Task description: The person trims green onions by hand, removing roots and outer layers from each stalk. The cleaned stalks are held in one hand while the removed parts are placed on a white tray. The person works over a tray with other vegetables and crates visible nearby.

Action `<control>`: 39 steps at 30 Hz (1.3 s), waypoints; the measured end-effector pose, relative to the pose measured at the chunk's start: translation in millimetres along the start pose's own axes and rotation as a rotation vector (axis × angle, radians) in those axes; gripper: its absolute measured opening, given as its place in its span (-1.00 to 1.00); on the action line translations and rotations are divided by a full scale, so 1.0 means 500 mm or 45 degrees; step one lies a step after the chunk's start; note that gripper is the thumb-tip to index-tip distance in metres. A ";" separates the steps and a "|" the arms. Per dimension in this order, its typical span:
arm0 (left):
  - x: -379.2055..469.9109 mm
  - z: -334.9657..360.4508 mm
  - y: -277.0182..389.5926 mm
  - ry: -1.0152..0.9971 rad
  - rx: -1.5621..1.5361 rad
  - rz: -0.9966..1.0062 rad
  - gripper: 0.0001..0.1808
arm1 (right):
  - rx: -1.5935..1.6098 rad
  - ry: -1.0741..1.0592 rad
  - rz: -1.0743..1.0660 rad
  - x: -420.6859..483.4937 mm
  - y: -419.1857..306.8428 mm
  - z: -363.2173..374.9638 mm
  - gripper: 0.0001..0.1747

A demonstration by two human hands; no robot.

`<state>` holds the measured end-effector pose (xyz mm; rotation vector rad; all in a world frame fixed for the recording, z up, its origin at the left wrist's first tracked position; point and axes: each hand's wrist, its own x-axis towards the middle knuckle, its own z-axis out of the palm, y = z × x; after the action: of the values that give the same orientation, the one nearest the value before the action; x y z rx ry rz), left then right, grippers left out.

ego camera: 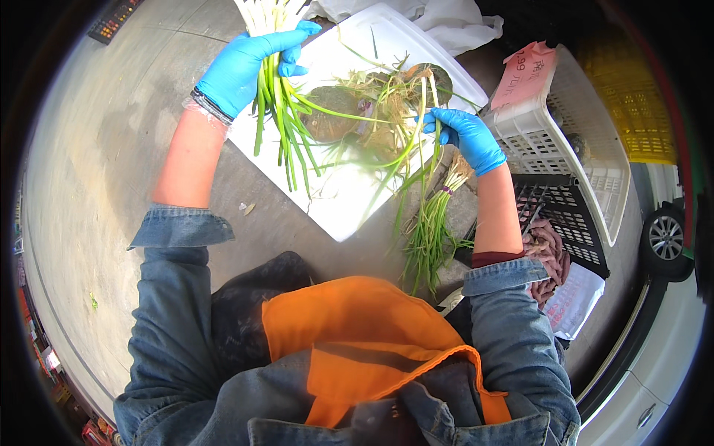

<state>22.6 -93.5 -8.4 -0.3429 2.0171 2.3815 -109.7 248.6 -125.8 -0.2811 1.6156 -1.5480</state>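
In a blue glove, my left hand (240, 67) grips a thick bunch of green onions (276, 95), white ends up and green leaves hanging below. My right hand (463, 136), gloved too, pinches a few loose green onion stalks (421, 120) over the right side of a white plastic board or lid (340, 200). Root trimmings and withered leaves (385, 97) lie heaped on the white surface. Among them sit a round mottled squash (333, 114) and a second, partly orange one (440, 81). Below my right hand, a tied bunch of green onions (432, 234) rests roots up on the ground.
At right stands a white plastic crate (535, 139) with a pink handwritten sign (525, 75). A black crate (563, 214) and reddish-brown long produce (546, 256) are below it. A yellow crate (625, 100) and a parked car (664, 345) are farther right. White plastic bags (460, 25) lie at the top.
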 end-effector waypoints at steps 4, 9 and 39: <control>-0.008 0.072 -0.036 -0.102 0.110 -0.133 -0.61 | 0.629 -0.007 -0.167 -0.022 -0.036 0.060 -0.68; -0.026 0.157 -0.064 -0.262 0.172 -0.136 -0.67 | 0.837 0.003 -0.279 -0.030 -0.065 0.154 -0.69; 0.018 0.121 -0.079 0.061 0.851 0.094 -0.58 | 0.292 -0.012 -0.106 -0.102 -0.094 0.239 -0.65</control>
<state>9.5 -28.7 -39.0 -0.3067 2.7092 1.5849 -13.9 189.1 -46.0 -0.2326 1.4182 -1.7746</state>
